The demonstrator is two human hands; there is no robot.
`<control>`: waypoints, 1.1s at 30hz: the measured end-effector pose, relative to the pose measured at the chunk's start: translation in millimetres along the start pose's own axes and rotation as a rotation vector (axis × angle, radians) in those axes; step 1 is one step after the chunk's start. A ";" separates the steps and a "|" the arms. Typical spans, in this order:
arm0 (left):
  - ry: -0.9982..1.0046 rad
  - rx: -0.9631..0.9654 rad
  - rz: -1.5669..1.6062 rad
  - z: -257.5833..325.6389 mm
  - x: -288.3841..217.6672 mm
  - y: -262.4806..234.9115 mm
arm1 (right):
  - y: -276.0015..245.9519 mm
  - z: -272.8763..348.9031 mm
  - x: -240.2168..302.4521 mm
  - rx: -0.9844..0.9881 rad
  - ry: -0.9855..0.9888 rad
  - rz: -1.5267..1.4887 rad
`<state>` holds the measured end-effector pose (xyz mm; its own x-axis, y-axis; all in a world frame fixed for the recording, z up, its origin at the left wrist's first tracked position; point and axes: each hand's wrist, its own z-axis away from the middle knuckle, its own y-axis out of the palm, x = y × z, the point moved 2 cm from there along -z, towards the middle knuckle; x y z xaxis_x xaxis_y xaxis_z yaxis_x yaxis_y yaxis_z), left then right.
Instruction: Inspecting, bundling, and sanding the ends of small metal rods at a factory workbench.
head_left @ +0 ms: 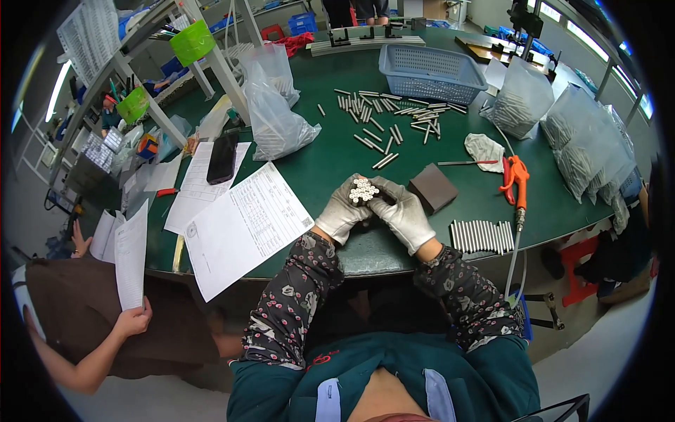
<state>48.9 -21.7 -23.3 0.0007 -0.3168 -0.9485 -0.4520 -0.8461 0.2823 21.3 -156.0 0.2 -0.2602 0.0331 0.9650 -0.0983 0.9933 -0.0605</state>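
Both gloved, left hand (342,213) and right hand (402,213) closed around a bundle of metal rods (363,190) at frame centre; sorted row (482,235) lower right, loose rods (387,116) above seemingly left on the desk (330,158).

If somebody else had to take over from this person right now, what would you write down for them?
Left hand and right hand, both in white gloves, are closed together around a bundle of metal rods, ends facing up, just above the near edge of the green table.
Done, it seems: a neat row of rods lies at the table's edge, right of the hands.
Left: many loose rods are scattered in front of the blue basket, and bags of rods sit on the right.
A dark block and an orange air tool lie right of the hands.
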 end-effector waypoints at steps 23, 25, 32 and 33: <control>-0.154 -0.113 -0.105 1.0 -20.1 14.4 | -2.6 -5.7 -3.9 0.010 0.137 -0.017; -0.161 -0.114 -0.105 0.6 -19.1 14.0 | -3.0 -5.8 -4.3 0.010 0.143 -0.012; -0.147 -0.131 -0.142 0.2 -14.7 10.5 | -1.9 -5.0 -7.3 0.003 0.077 -0.053; -0.148 -0.133 -0.143 0.3 -14.1 10.3 | -1.7 -4.9 -7.4 0.005 0.077 -0.055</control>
<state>44.0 -25.8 -7.1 -0.0788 -0.1321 -0.9881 -0.3357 -0.9298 0.1510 28.1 -157.3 -5.6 -0.1795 -0.0126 0.9837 -0.1149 0.9933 -0.0083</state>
